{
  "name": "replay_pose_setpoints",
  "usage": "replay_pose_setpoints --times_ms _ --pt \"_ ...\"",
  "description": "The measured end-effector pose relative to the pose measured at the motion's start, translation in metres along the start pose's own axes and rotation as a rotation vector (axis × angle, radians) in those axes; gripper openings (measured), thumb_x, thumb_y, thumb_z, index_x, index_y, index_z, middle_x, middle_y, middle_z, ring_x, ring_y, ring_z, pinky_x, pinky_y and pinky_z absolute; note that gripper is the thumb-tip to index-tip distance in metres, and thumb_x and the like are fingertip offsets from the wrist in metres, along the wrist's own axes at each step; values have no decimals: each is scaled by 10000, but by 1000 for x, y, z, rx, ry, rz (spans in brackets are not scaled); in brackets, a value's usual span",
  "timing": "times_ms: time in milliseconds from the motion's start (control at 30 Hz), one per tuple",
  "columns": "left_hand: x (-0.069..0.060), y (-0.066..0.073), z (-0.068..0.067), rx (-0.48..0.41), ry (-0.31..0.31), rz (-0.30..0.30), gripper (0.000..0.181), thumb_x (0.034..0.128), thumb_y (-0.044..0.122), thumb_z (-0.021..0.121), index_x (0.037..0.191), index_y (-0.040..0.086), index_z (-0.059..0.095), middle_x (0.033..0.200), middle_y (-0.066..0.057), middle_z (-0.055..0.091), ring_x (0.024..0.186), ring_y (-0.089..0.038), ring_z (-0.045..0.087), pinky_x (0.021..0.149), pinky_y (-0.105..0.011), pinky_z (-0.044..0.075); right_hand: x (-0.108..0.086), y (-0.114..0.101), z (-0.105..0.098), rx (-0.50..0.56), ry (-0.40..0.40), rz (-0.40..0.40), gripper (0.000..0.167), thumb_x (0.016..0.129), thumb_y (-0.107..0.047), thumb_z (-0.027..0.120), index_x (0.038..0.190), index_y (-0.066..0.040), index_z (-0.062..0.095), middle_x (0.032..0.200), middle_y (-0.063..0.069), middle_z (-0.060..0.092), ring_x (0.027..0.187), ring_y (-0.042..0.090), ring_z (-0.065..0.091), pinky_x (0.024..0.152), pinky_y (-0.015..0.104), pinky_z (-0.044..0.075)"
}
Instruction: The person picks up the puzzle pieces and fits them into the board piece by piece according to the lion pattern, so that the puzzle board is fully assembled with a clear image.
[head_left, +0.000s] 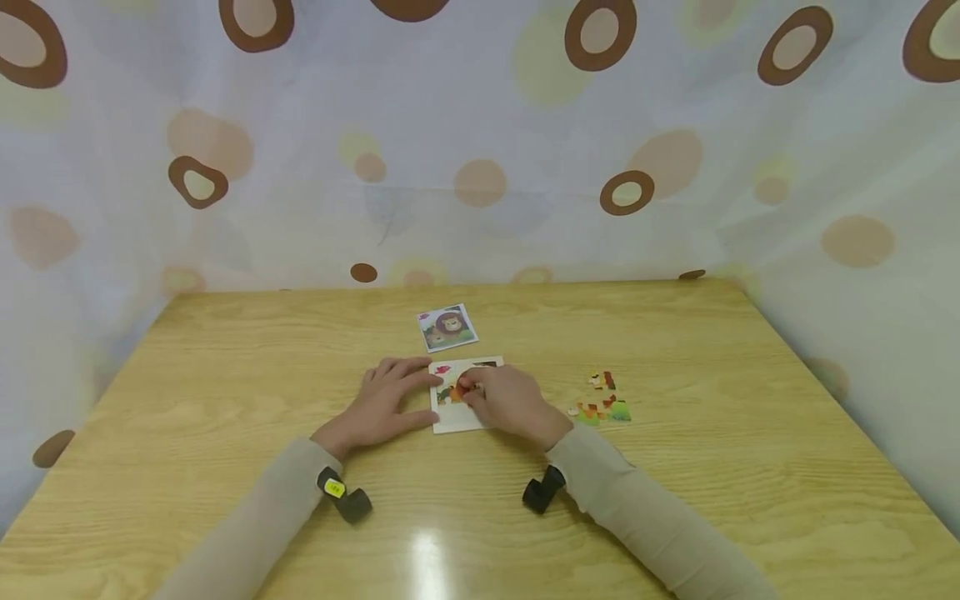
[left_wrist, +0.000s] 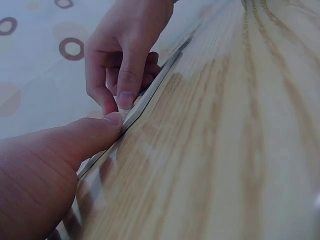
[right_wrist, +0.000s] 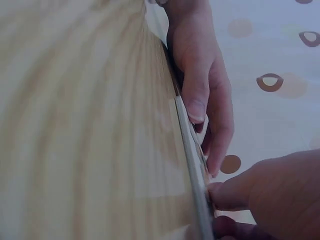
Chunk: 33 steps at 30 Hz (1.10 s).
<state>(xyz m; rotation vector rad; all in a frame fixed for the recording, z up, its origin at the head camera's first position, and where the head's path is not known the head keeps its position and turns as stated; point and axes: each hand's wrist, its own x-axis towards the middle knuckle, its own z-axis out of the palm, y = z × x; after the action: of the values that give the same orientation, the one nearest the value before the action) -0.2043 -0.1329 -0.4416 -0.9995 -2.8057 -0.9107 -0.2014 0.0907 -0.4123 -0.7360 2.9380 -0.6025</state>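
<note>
A white-framed jigsaw puzzle board [head_left: 452, 421] lies flat at the middle of the table, with part of a colourful picture in its upper half. My left hand [head_left: 382, 404] rests at its left side, thumb and fingers spread along the edge. Over the board, my right hand [head_left: 513, 402] pinches an orange-brown puzzle piece between thumb and forefinger, mostly covered by the fingertips. The left wrist view shows my left thumb [left_wrist: 95, 135] on the board's edge near the right hand [left_wrist: 132, 45]. In the right wrist view, the left hand [right_wrist: 202, 65] is beyond the right hand [right_wrist: 285, 192].
Behind the board lies a square lion picture card [head_left: 450, 327]. Several loose puzzle pieces [head_left: 619, 410] lie to the right on the wooden table [head_left: 300, 350]. A patterned curtain [head_left: 480, 233] hangs along the table's back and sides.
</note>
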Motion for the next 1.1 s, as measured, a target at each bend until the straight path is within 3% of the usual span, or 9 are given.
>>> replay_pose_setpoints --times_ms 133,400,700,900,1100 --pt "-2 -1 1 1 7 -12 501 860 397 686 1305 181 600 1493 -94 413 1288 -302 346 977 -518 251 -2 3 1 75 29 -47 181 920 -172 609 1069 -105 690 699 -9 624 517 72 430 476 214 306" --pt "-2 -2 4 -1 12 -15 500 854 418 687 1295 200 603 1495 -75 412 1287 -301 348 979 -516 250 -4 18 -11 218 26 -12 152 910 -139 606 1038 -77 662 574 -41 443 488 81 343 495 217 274" --pt "-1 -1 4 -20 8 -1 508 854 404 690 1301 180 600 1490 -95 415 1283 -310 347 982 -525 245 -9 45 -28 238 75 -12 125 936 -148 605 1014 -60 647 634 -9 530 499 96 424 501 240 364" --pt "-1 -3 3 -17 1 -6 507 861 409 682 1307 183 595 1494 -85 409 1295 -300 336 990 -519 235 -19 62 -39 224 107 35 116 934 -139 601 1000 -55 646 648 -5 543 507 102 433 523 253 379" --pt "0 -5 2 -14 2 -7 504 864 413 677 1307 189 596 1494 -81 410 1302 -300 336 994 -521 236 -32 82 -55 212 88 89 153 948 -138 579 1036 -23 626 691 30 569 472 112 427 499 270 393"
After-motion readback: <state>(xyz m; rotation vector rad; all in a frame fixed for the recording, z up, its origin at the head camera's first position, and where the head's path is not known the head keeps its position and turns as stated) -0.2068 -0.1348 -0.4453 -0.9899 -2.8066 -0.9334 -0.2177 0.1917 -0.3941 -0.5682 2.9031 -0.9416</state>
